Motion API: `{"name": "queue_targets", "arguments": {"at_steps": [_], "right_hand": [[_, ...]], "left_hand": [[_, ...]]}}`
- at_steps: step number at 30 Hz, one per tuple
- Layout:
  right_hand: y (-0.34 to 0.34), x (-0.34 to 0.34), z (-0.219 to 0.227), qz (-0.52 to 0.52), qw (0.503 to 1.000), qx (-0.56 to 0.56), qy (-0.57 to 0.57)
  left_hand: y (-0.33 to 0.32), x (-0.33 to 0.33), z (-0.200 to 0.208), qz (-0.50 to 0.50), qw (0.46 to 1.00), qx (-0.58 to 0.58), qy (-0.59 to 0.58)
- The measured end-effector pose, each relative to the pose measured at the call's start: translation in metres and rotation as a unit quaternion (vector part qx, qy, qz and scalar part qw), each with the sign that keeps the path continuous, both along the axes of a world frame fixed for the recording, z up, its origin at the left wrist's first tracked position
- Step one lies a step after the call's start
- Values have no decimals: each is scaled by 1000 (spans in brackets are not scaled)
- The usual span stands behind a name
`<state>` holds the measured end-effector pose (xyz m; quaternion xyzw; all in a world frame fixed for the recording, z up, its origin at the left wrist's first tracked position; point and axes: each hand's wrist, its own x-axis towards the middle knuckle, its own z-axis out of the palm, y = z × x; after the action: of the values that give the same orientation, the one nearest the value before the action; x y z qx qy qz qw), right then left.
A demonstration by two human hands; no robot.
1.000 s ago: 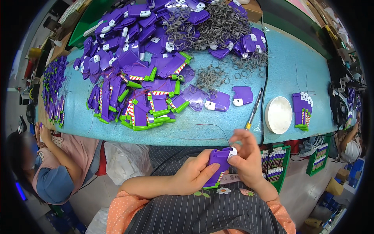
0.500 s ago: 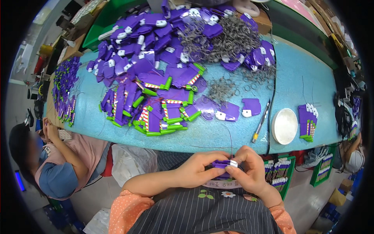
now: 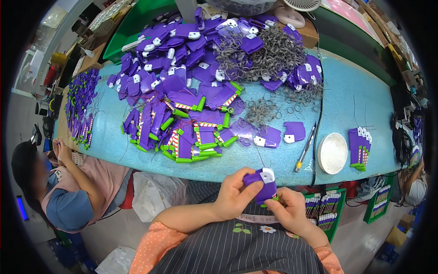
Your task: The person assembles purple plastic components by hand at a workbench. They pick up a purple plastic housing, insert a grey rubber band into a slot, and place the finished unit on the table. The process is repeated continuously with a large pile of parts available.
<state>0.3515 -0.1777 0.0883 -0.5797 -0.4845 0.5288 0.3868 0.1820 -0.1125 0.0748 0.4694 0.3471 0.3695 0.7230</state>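
Observation:
A small flat purple plastic casing (image 3: 267, 194) with a white end piece is held upright in front of my apron, just off the table's near edge. My left hand (image 3: 233, 195) grips its left side, with the thumb across the face. My right hand (image 3: 290, 211) pinches the lower end, where a bit of green shows between the fingers. A thin dark wire rises from the white end. Beyond my hands lie two loose purple casings with white ends, one purple casing (image 3: 294, 131) beside a pen-like tool (image 3: 305, 148) with a yellow end.
Purple-and-white casings (image 3: 159, 68) are heaped across the blue table, with grey metal rings (image 3: 273, 50) at the back. Parts with green and striped pieces (image 3: 191, 137) pile at left centre. A white bowl (image 3: 332, 153) stands right, beside several finished-looking pieces (image 3: 359, 148). A person (image 3: 68, 192) sits at left.
The casing has been turned from lying flat to upright, its white end now on top. My left hand has risen slightly; my right hand has moved down to the lower end.

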Motion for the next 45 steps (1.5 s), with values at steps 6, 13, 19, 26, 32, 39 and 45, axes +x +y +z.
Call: {"name": "queue_targets", "arguments": {"at_steps": [6, 13, 19, 26, 32, 39, 45], "right_hand": [[8, 2, -8, -9, 996, 26, 82], [15, 5, -13, 20, 997, 73, -12], [22, 4, -17, -15, 976, 218, 15], [23, -1, -10, 10, 934, 345, -91], [24, 9, -15, 17, 973, 229, 0], [9, 4, -34, -25, 961, 113, 251], [1, 35, 1, -88, 976, 195, 35]], "left_hand": [[0, -4, 10, 4, 996, -82, -45], [-7, 1, -14, -8, 993, 121, 12], [11, -5, -11, -80, 944, 310, 78], [18, -11, 0, -153, 950, 261, 79], [11, -7, 6, -94, 905, 376, 177], [19, 2, 44, -202, 879, 369, 223], [145, -76, 70, 63, 750, 485, 446]]}}
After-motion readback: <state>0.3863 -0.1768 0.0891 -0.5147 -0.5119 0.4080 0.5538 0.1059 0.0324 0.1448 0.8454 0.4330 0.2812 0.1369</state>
